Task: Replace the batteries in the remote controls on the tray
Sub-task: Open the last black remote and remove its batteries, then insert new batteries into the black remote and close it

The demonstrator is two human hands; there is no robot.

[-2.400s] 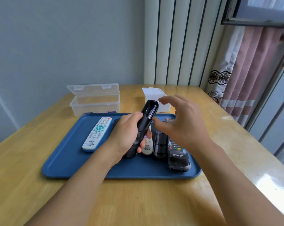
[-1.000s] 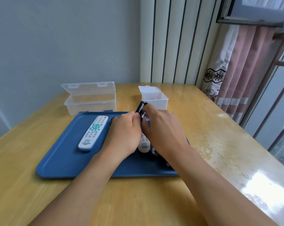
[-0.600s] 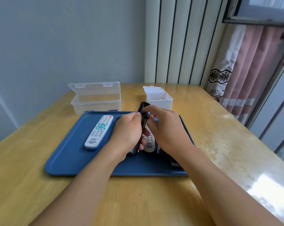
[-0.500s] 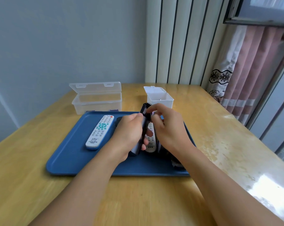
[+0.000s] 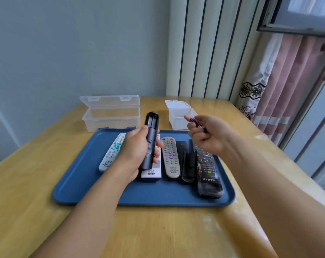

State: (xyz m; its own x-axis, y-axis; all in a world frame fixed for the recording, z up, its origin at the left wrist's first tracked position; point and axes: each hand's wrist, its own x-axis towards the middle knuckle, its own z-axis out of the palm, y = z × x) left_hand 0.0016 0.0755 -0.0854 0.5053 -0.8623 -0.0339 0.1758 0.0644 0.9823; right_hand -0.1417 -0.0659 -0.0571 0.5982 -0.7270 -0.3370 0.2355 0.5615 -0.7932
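Observation:
My left hand [image 5: 134, 152] grips a slim black remote [image 5: 151, 138], held upright over the blue tray [image 5: 79, 181] with its back facing me; the battery compartment at its top is open and looks empty. My right hand [image 5: 207, 135] is raised to the right of it, pinching a small purple battery [image 5: 194, 121] between thumb and fingers. Several more remotes lie side by side on the tray: a white one [image 5: 112, 152] at the left, a white one [image 5: 153, 169] under my left hand, a grey one [image 5: 170, 157], a black one [image 5: 185, 161] and a black THTF remote [image 5: 207, 172].
A clear lidded box [image 5: 111, 112] stands open behind the tray on the left. A small white open box [image 5: 179, 114] stands behind the tray, just beyond my right hand. The wooden table ends near a curtain and a window at the right.
My hands were together at the remote's open compartment. Now my right hand has pulled away to the right with a battery, and the compartment looks empty. My left hand still holds the remote.

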